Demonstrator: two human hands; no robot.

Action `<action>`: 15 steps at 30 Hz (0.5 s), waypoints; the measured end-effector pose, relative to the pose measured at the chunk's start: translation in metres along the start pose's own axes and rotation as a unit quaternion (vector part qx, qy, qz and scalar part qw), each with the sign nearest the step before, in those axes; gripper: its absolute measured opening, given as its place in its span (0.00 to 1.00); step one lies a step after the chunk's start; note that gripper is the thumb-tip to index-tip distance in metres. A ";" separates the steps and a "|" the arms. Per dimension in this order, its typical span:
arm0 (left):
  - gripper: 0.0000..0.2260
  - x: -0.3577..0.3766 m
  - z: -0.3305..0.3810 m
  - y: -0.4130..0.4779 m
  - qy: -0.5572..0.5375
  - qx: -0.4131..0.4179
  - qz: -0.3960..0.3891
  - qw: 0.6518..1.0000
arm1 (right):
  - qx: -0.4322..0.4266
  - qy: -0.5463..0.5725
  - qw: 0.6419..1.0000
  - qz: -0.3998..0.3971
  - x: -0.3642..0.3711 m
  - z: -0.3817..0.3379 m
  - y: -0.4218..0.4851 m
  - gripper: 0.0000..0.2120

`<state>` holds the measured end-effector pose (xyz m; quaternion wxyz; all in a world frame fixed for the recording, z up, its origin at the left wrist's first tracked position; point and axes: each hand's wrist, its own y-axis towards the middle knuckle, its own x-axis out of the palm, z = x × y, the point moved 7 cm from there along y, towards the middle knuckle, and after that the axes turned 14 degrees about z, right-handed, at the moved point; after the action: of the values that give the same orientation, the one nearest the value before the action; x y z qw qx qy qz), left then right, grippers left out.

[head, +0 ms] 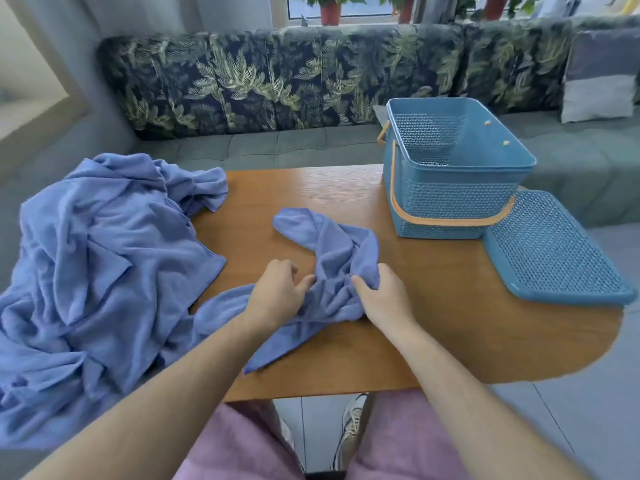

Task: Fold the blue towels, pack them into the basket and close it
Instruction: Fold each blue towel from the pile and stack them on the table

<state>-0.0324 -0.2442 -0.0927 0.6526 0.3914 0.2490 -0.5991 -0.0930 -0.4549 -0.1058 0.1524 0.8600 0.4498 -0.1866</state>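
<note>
One crumpled blue towel (325, 258) lies in the middle of the wooden table (450, 327). My left hand (277, 292) pinches its bunched cloth near the middle, and my right hand (384, 296) grips a fold of the same towel at its right side. A heap of several more blue towels (104, 271) covers the table's left end and hangs over the edge. The blue basket (450, 199) with an orange handle stands open and looks empty at the back right. Its blue lid (554, 251) lies flat on the table beside it, to the right.
A grey sofa (277, 147) with a leaf-patterned back runs behind the table, with a grey cushion (599, 77) at its right. Potted plants (330, 8) stand on the windowsill. My knees and a shoe (353, 431) show below the table's front edge, above a tiled floor.
</note>
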 end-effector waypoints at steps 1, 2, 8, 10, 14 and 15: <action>0.17 0.006 0.001 0.002 0.016 -0.002 -0.012 1.000 | -0.014 0.026 0.999 0.013 0.000 0.003 -0.004 0.14; 0.18 0.010 0.007 0.002 0.010 0.004 -0.020 1.000 | -0.031 0.045 0.998 0.027 -0.002 0.004 -0.009 0.15; 0.18 0.038 0.040 -0.007 -0.069 0.025 -0.061 0.995 | -0.093 0.066 0.993 0.028 -0.003 0.000 -0.013 0.21; 0.13 0.041 0.034 -0.008 -0.095 -0.020 -0.053 0.994 | -0.083 0.073 0.994 0.019 -0.002 0.002 -0.012 0.20; 0.11 0.027 0.034 -0.002 -0.184 -0.070 -0.021 0.980 | -0.051 0.097 0.994 0.019 -0.004 0.001 -0.015 0.19; 0.11 0.020 0.035 0.002 -0.206 -0.077 -0.013 0.975 | -0.037 0.106 0.993 0.020 -0.006 0.000 -0.014 0.19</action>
<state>-0.0322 -0.2842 -0.0884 0.7102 0.2052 0.1596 -0.6543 -0.1080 -0.4517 -0.1041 0.1395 0.8774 0.4529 -0.0742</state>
